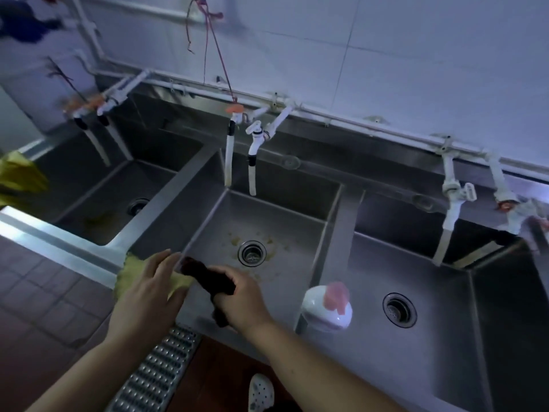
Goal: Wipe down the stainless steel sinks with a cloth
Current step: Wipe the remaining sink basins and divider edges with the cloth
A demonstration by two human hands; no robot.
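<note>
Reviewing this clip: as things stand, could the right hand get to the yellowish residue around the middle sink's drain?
Probably yes. The right hand grips a dark cloth at the middle sink's near rim, and nothing lies between it and the yellowish residue around the drain. The left hand presses a yellow cloth off to the side.

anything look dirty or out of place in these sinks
Yes: yellowish residue is spattered on the middle sink floor around its drain, not yet wiped. A white container with a pink top sits on the front rim between the middle and right basins.

White soap dish point(326, 307), floor grate point(160, 373)
</note>
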